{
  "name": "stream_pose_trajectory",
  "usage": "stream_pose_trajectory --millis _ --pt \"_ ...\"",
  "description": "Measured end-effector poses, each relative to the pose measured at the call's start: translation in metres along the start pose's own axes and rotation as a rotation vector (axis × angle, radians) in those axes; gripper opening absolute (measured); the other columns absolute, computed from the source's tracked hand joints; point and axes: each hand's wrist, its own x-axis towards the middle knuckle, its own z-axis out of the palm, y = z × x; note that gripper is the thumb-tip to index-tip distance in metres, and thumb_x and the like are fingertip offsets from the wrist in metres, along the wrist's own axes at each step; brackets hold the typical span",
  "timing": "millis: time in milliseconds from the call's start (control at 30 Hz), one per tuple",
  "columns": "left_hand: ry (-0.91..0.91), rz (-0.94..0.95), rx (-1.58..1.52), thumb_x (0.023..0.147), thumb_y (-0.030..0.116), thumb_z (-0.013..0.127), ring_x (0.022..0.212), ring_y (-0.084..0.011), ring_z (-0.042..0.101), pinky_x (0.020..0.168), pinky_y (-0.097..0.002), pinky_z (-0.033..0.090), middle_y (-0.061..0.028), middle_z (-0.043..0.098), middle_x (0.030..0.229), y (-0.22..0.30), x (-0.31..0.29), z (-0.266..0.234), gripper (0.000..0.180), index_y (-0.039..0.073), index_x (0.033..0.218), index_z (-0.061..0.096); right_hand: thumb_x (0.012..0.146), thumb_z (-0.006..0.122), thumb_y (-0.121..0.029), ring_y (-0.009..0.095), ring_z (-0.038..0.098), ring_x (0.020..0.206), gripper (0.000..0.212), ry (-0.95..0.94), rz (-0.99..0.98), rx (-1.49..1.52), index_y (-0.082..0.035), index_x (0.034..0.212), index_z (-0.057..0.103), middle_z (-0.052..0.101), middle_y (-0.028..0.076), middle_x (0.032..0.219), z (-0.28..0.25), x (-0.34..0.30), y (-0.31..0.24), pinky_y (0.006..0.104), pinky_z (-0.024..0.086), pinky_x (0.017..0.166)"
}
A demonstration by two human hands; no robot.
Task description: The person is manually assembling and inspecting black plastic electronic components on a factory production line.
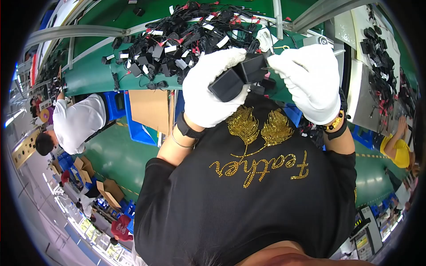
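Observation:
My left hand (208,91), in a white knit glove, is closed around two black power adapters. The nearer adapter (227,85) is a smooth block lying along the fingers. Against it, tilted the other way, sits the second adapter (252,69), pointing toward my right hand. Also gloved in white, my right hand (308,77) has its thumb and fingertips pinched together right beside the second adapter's edge. Whatever is in that pinch is hidden or too small to make out. Beyond both hands lies a big tangled heap of black adapters (177,46) with cables, white labels and red bits.
The heap lies on a green-topped bench (88,77) under a metal frame rail (75,34). A white cloth-like item (265,40) lies behind my hands. More adapters (377,57) cover a surface at right. Below the bench is a blue crate with cardboard (148,108). Co-workers (80,119) sit on both sides.

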Motion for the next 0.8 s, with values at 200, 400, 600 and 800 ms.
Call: stream_pose_trajectory --millis 200,400,600,800 --pt "-0.086 0.008 0.055 0.060 -0.002 0.072 0.088 -0.0201 0.063 0.082 -0.0296 0.048 -0.0110 0.064 0.099 0.001 -0.002 -0.007 0.044 0.000 0.103 0.062 0.062 0.060 -0.001 0.023 0.055 0.080 0.035 -0.064 -0.029 -0.174 -0.008 0.095 0.065 0.062 0.003 0.090 0.001 -0.001 -0.004 0.0333 0.040 0.072" --pt "-0.028 0.040 -0.007 0.057 0.006 0.073 0.084 -0.0260 0.063 0.076 -0.0318 0.050 -0.0120 0.064 0.098 -0.002 -0.002 -0.008 0.046 0.003 0.102 0.062 0.068 0.060 -0.001 0.023 0.054 0.080 0.028 -0.047 0.164 -0.181 -0.009 0.093 0.067 0.063 0.003 0.087 -0.001 -0.018 0.021 0.0324 0.041 0.070" --pt "-0.037 0.032 0.017 0.058 0.006 0.073 0.084 -0.0261 0.062 0.075 -0.0323 0.050 -0.0122 0.063 0.098 -0.002 -0.003 -0.005 0.045 0.004 0.101 0.062 0.063 0.059 0.001 0.023 0.053 0.079 0.036 0.053 0.014 -0.108 -0.007 0.097 0.068 0.063 0.005 0.089 -0.005 -0.004 -0.005 0.0333 0.041 0.072" --pt "-0.053 0.032 0.009 0.058 0.008 0.073 0.086 -0.0266 0.062 0.076 -0.0329 0.049 -0.0122 0.063 0.100 -0.001 -0.002 -0.004 0.046 0.005 0.102 0.062 0.061 0.060 0.000 0.022 0.053 0.079 0.035 -0.007 0.001 -0.135 -0.008 0.095 0.068 0.063 0.004 0.089 -0.007 -0.002 -0.007 0.0333 0.040 0.071"
